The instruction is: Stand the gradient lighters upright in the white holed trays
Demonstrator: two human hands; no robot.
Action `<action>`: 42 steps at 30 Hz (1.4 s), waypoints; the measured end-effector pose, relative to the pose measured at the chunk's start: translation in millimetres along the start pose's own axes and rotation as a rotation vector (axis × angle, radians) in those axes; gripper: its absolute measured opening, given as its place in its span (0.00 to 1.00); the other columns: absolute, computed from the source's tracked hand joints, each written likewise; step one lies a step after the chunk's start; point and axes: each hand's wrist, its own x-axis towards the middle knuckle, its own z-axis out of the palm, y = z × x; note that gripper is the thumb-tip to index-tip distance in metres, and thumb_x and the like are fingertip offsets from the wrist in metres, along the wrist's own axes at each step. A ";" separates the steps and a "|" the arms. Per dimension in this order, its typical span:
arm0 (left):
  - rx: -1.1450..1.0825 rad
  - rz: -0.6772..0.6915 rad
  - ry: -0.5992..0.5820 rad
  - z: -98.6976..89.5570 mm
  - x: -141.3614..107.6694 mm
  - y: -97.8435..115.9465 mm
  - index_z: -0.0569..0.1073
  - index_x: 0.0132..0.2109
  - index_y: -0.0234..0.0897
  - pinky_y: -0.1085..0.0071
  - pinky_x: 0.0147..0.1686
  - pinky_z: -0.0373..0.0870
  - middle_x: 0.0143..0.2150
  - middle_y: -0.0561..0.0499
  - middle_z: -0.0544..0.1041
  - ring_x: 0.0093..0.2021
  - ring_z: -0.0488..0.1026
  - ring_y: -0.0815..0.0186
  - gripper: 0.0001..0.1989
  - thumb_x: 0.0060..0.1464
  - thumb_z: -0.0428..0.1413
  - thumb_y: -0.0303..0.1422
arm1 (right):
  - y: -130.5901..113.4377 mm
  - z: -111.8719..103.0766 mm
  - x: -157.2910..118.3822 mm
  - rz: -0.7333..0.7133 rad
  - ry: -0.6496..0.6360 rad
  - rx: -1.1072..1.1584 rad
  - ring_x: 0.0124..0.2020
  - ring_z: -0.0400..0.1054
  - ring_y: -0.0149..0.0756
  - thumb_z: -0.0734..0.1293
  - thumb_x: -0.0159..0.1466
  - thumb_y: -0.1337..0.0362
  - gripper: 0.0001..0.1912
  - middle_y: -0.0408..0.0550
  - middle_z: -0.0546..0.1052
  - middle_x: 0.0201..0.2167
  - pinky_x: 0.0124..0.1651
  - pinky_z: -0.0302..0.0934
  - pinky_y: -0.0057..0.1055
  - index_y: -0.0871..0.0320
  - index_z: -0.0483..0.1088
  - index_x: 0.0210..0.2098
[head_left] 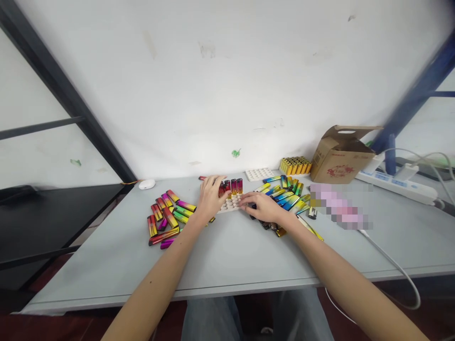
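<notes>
A white tray with round holes (231, 203) lies on the grey table, and several red and gold cylinders (236, 186) stand upright in its back part. My left hand (212, 195) is over the tray's left side, its fingers curled at the red cylinders; what they hold is hidden. My right hand (262, 207) rests at the tray's right edge, fingers bent and a little apart, with nothing visible between them. Red, purple and green shiny pieces (170, 217) lie in a heap at the left. Blue and yellow ones (289, 201) are heaped beside my right hand.
Behind at the right are another white tray (259, 174), a block of yellow cylinders (295, 166) and an open cardboard box (339, 158). A power strip (398, 185) and cables lie farther right. A white case (147, 184) sits back left, near the wall.
</notes>
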 end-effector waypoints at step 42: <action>-0.078 -0.262 -0.148 -17.8 -10.7 -66.9 0.66 0.57 0.39 0.59 0.59 0.60 0.58 0.45 0.70 0.59 0.65 0.59 0.20 0.64 0.40 0.38 | -3.6 7.2 0.7 0.066 0.023 -0.097 0.48 0.67 0.43 0.62 0.65 0.69 0.10 0.50 0.76 0.44 0.49 0.61 0.37 0.55 0.74 0.41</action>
